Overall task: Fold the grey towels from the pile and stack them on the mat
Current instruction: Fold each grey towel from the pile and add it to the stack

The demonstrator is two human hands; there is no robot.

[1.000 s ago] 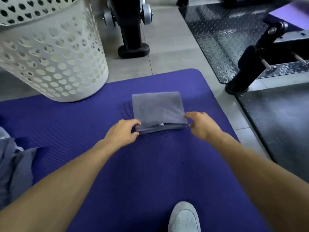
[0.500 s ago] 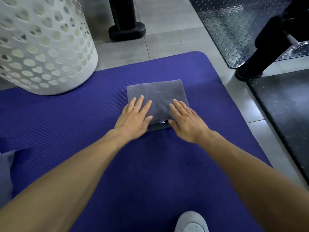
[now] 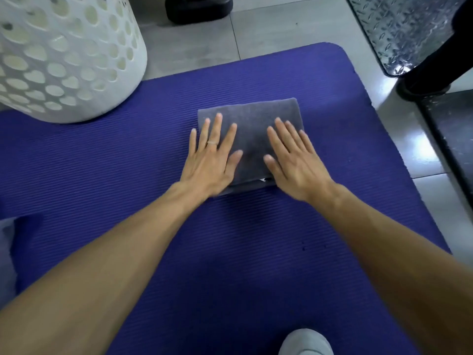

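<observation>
Head view, near to far.

Bottom edge: toe of a white sneaker [image 3: 305, 342] on the purple exercise mat [image 3: 230, 252], right of centre. Mat surface is ribbed; a few small dark specks just right of centre, between the forearms. Both bare forearms run up from the lower corners and converge toward the middle of the mat.

Left edge, mid-height: a sliver of grey cloth [image 3: 5, 254] lying on the mat, mostly cut off by the frame; cannot tell how much of it there is.

Centre: folded grey towel [image 3: 252, 139], a compact rectangle lying flat on the mat, several layers visible at its near edge, with a small white tag showing at the near right corner. Left hand [image 3: 211, 160] lies palm down on the towel's left half, fingers straight and slightly spread, a ring on one finger; the little finger hangs past the towel's left edge. Right hand [image 3: 294, 160] lies palm down on the right half, fingers straight, close together. Neither hand curls around anything; both press flat on the top layer. Thumbs point inward, a strip of towel bare between them.

Far left: white perforated laundry basket [image 3: 64, 60], its base resting on the mat's far edge and on the tiled floor [image 3: 256, 29].

Far right: diamond-plate metal sheet [image 3: 404, 29] and black equipment base [image 3: 425, 80] on the floor. Top centre: another black rounded foot [image 3: 199, 7].
</observation>
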